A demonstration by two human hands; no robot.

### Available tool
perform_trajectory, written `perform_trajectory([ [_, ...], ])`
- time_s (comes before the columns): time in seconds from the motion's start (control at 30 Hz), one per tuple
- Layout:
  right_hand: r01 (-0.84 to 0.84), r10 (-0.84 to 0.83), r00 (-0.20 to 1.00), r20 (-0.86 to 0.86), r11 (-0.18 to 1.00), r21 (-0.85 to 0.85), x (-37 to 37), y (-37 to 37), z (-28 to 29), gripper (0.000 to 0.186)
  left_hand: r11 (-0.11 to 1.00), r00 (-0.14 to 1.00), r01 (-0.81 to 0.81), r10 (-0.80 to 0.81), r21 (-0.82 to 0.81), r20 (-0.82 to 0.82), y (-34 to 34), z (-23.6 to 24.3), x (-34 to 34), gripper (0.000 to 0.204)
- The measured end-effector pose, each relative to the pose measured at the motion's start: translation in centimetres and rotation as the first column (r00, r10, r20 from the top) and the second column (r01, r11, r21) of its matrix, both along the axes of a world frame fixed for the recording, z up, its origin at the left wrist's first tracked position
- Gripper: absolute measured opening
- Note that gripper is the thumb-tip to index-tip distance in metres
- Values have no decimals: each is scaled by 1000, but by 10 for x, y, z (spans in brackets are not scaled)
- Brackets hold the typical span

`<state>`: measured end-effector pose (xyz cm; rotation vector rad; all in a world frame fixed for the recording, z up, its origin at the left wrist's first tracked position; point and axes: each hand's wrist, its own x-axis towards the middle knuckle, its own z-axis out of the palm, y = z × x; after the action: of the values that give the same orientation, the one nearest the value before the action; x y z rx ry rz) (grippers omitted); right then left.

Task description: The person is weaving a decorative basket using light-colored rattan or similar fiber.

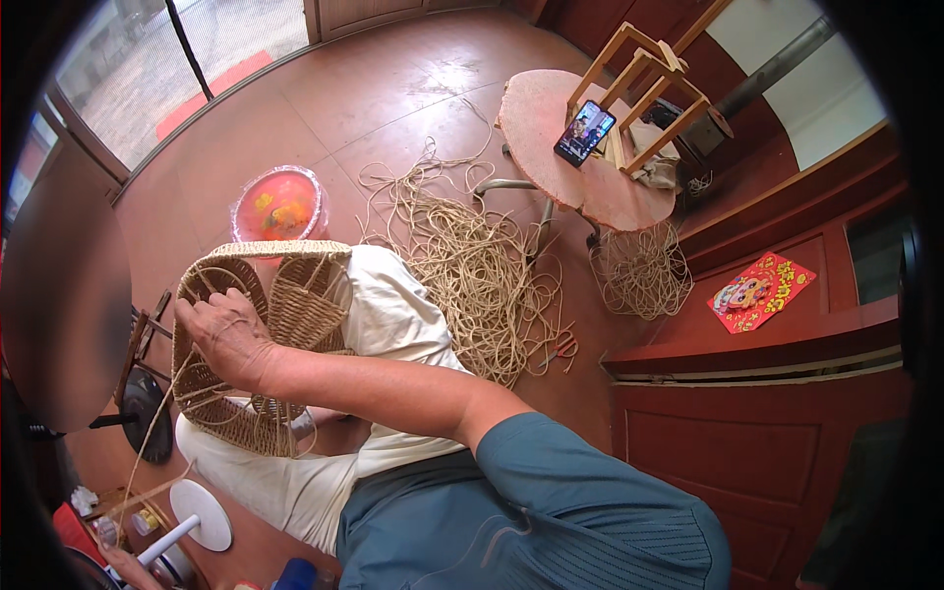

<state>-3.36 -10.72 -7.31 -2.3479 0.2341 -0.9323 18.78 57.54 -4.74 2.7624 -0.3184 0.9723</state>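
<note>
A woven cord basket (310, 305), tan with an inner woven wall, lies tilted across my lap. My right hand (226, 334) reaches over its left rim, fingers bent and pinched at the weave; the fingertips are partly hidden. One strand of cord (149, 442) runs from the basket's left side to the lower left. There it meets a small hand at the picture's edge, which seems to be my left hand (133, 568), fingers closed round the strand. A patch of skin shows beneath the basket, too covered to make out.
A big heap of loose cord (472, 275) covers the floor, with red-handled scissors (564, 346) beside it. A round table (536, 118) carries a phone (585, 133) and a wooden frame (639, 74). A red tub (280, 205) stands beyond the basket. Someone sits at the left.
</note>
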Motion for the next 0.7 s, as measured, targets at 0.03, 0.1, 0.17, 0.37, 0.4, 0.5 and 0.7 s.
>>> perform_trajectory([
  [0.03,-1,1,999,-43,1000,6,2,0,1,33,1000,1000,5,-5,0,0,-2,6,1,41],
  [0.1,5,-6,998,-56,1000,-22,3,-4,-5,43,852,866,-450,490,268,-101,-13,1,0,42],
  [0.17,-11,9,998,-56,999,-41,3,-2,-5,52,898,892,-416,433,143,-128,-9,-2,-4,40],
  [0.37,-129,127,992,-25,983,-128,11,9,9,76,892,828,-422,306,-163,-471,59,-22,-18,30],
  [0.4,-130,125,991,-41,982,-135,10,5,5,71,889,824,-383,205,-252,-528,57,-29,-23,27],
  [0.5,-85,68,993,-97,979,-186,11,2,1,68,815,799,-274,-103,-511,-592,-41,-108,-17,22],
  [0.7,-81,41,986,-164,966,-246,13,9,1,69,769,610,-248,-348,-589,-711,-218,-112,-135,41],
])
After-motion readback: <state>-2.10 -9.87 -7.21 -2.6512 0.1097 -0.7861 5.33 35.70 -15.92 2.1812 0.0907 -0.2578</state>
